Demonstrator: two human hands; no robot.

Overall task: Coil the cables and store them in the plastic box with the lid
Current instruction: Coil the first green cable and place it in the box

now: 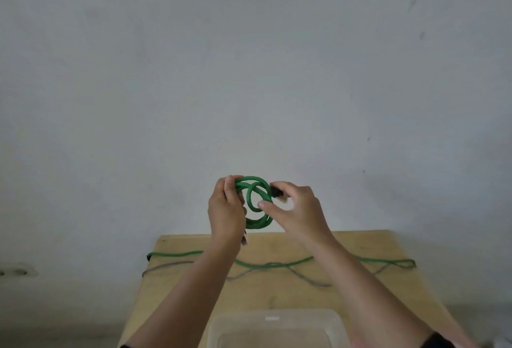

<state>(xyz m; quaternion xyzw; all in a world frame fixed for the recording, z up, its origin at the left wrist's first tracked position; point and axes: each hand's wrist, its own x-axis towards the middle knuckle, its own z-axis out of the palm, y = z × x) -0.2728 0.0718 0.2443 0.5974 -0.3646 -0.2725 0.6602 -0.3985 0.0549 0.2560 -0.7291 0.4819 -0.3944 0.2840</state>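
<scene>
A green cable coil [256, 223] is held up in the air above the far end of the wooden table [277, 292]. My left hand [225, 209] grips the coil's left side, and a plug end hangs below that hand. My right hand [296, 209] pinches the cable's black plug end at the coil's right side. A second green cable [249, 264] and a grey cable [302, 278] lie stretched and crossed over the table. The clear plastic box [277, 328] sits at the near edge between my forearms; I cannot tell whether its lid is on.
A plain grey-white wall fills the view behind the table. A wall socket [16, 272] is low on the left. The loose cables hang slightly over both side edges of the table.
</scene>
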